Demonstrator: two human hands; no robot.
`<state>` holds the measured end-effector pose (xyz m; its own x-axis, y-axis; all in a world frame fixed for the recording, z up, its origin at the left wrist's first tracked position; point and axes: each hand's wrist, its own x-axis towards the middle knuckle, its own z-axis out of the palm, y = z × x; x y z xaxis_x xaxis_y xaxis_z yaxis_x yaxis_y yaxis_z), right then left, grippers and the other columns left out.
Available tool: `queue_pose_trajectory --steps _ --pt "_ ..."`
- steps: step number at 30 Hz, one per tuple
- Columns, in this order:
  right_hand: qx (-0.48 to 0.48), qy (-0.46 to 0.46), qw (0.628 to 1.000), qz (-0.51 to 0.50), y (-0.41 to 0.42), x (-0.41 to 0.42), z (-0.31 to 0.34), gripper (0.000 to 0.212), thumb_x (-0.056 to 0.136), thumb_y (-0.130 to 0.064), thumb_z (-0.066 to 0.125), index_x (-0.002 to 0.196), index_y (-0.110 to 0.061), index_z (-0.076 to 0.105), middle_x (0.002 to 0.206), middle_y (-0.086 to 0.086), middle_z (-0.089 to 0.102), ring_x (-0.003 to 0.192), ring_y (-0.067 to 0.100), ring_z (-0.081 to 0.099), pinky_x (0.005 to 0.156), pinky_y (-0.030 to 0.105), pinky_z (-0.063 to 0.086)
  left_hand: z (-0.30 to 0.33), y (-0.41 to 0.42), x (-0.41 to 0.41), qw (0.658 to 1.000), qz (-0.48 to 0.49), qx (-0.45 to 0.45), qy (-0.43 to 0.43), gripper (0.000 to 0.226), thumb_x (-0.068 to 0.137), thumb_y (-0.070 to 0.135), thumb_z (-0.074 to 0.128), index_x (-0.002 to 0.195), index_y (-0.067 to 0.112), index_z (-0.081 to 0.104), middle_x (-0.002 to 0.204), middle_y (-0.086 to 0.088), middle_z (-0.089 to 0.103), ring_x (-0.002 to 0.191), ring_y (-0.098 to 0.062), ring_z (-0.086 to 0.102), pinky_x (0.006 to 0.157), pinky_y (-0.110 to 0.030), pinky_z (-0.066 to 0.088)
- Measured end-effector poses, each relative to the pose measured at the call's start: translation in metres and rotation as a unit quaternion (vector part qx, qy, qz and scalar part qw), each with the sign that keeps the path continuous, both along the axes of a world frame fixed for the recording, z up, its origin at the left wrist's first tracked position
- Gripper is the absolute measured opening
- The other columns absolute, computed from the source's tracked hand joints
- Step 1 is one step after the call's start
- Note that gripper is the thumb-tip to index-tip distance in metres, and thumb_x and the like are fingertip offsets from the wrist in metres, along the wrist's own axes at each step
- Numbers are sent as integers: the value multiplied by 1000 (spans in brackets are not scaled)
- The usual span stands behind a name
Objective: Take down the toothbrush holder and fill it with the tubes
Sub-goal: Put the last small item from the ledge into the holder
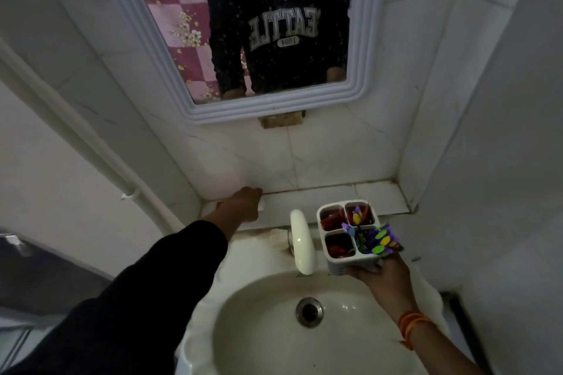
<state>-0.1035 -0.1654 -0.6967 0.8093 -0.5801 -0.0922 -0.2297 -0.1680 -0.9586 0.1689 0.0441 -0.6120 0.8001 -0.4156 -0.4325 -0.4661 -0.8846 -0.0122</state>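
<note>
A white toothbrush holder (336,263) with four compartments hovers over the right rim of the sink, held from below by my right hand (382,275). Red tubes (333,221) fill three compartments. A purple tube (382,240) with yellow and green dots sticks out of the front right compartment. My left hand (243,202) reaches to the tiled ledge at the back left, its fingers closed around a small white object (262,205) lying there. Most of that object is hidden by the hand.
A white faucet (301,242) curves over the sink (268,298) between my two hands. The tiled ledge (359,195) runs along the wall under a white-framed mirror (189,49). A white pipe (91,146) slants down the left wall.
</note>
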Motion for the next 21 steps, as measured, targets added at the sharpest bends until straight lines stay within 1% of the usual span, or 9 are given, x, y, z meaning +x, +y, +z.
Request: queue_pose_trajectory --steps 2,3,7,10,12,14,16,18,21 --pt "17 0 1000 2 0 -1 2 74 53 -10 95 121 -15 65 111 -5 73 105 10 67 93 36 56 -12 4 -3 999 0 18 -33 55 91 15 57 143 10 42 139 -18 51 127 -38 50 104 -40 42" --pt "24 1 1000 3 0 -1 2 75 53 -11 96 121 -16 65 112 -6 73 107 9 67 94 40 56 -16 5 -3 998 1 18 -52 49 92 13 55 140 10 46 138 -16 51 127 -38 49 102 -41 42" --pt "50 16 999 -2 1 0 2 78 43 -33 94 117 -27 67 112 -9 75 109 12 68 93 47 57 -25 10 1 995 -19 12 -99 36 93 15 52 128 12 56 128 -15 51 123 -36 45 92 -43 46" --pt "60 17 998 -1 -2 2 0 83 40 -34 93 118 -24 67 113 -4 75 109 18 69 91 52 58 -25 14 -2 994 -31 -5 -104 47 89 35 57 131 15 48 126 -14 49 111 -35 54 95 -45 46" --pt "52 22 998 3 -2 2 1 79 43 -25 95 117 -21 67 112 -3 75 108 18 69 88 44 60 -17 11 -9 994 -25 -57 -95 50 91 44 54 131 17 40 121 -13 51 97 -32 63 93 -45 47" --pt "38 18 999 11 -1 2 4 72 51 -9 95 116 -18 67 109 -4 74 106 15 68 82 24 60 2 3 -14 991 -23 -116 -57 44 93 48 51 127 22 39 107 -8 60 88 -31 66 87 -42 49" --pt "23 21 999 13 -1 4 7 70 52 -6 95 116 -18 68 107 -7 74 103 6 67 86 23 57 31 -8 -18 988 -23 -154 8 46 90 54 59 127 29 47 103 -4 66 86 -26 66 80 -38 53" --pt "18 21 999 18 0 3 14 67 53 -4 94 113 -19 68 103 -11 73 95 -9 65 84 15 54 62 -22 -22 986 -79 -147 17 56 80 59 70 130 37 56 108 1 70 89 -19 65 82 -34 55" --pt "14 26 999 18 1 4 19 67 53 2 93 113 -14 67 99 -6 71 89 -4 64 68 -3 44 103 -49 -33 979 -185 -86 -3 56 81 45 75 134 37 58 116 6 70 96 -16 66 90 -39 56"
